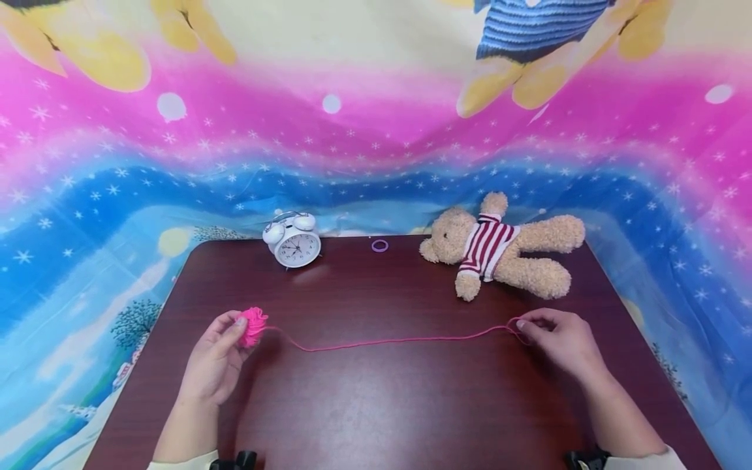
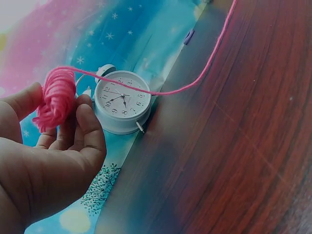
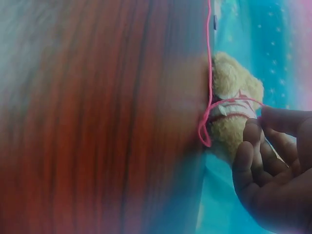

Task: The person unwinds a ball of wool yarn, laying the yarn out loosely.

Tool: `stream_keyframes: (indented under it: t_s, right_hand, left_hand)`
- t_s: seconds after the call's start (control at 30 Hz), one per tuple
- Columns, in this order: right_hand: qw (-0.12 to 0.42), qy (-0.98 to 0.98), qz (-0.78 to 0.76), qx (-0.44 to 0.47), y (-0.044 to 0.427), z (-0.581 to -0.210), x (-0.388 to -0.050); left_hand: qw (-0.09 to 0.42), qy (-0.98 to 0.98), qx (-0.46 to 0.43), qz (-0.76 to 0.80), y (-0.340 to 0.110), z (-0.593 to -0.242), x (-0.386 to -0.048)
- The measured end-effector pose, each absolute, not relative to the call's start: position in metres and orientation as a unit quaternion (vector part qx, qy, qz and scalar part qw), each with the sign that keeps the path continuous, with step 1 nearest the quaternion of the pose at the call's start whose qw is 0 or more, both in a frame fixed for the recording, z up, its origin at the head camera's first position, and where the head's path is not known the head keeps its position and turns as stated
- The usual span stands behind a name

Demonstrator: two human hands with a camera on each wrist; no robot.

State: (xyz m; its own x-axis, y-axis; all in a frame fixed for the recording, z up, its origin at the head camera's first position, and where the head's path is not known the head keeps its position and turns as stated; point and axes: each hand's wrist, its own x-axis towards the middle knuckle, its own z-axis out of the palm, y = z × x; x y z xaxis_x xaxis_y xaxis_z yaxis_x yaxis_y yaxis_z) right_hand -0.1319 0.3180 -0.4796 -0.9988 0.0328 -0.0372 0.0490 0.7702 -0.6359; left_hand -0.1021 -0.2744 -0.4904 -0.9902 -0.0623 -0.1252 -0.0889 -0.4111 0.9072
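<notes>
A small wound bundle of pink yarn (image 1: 253, 326) is pinched between the thumb and fingers of my left hand (image 1: 214, 362), raised over the left part of the table. From the bundle a single strand (image 1: 388, 341) runs across to the right side, sagging a little. My right hand (image 1: 564, 343) pinches the strand's other end between thumb and forefinger. Close to those fingertips the yarn forms a small loop (image 3: 204, 131), seen hanging in the right wrist view. In the left wrist view the bundle (image 2: 56, 97) shows its wraps between the fingers.
A white twin-bell alarm clock (image 1: 297, 248) stands at the back left of the dark wooden table (image 1: 376, 411). A purple ring (image 1: 379, 246) lies by the back edge. To its right a teddy bear (image 1: 499, 251) in a striped shirt lies on its back. Behind hangs a printed cloth (image 1: 376, 143).
</notes>
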Motion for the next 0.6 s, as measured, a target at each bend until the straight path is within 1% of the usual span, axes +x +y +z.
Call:
stream_keyframes:
  t_s: [0.07,0.2,0.4,0.6]
  right_hand:
    - [0.022,0.940,-0.341,0.015,0.315,-0.482,-0.134]
    - [0.023,0.939,-0.343,0.000,0.307,-0.485,-0.140]
    - [0.043,0.933,-0.358,-0.002,0.295,-0.487,-0.144]
    - [0.043,0.941,-0.336,-0.021,0.289,-0.488,-0.149]
  left_hand:
    - [0.009,0.548,-0.073,0.834,-0.273,-0.491,-0.102]
    - [0.004,0.549,-0.067,0.833,-0.272,-0.491,-0.105]
    - [0.005,0.553,-0.056,0.831,-0.269,-0.490,-0.107]
    - [0.004,0.549,-0.040,0.835,-0.264,-0.491,-0.112]
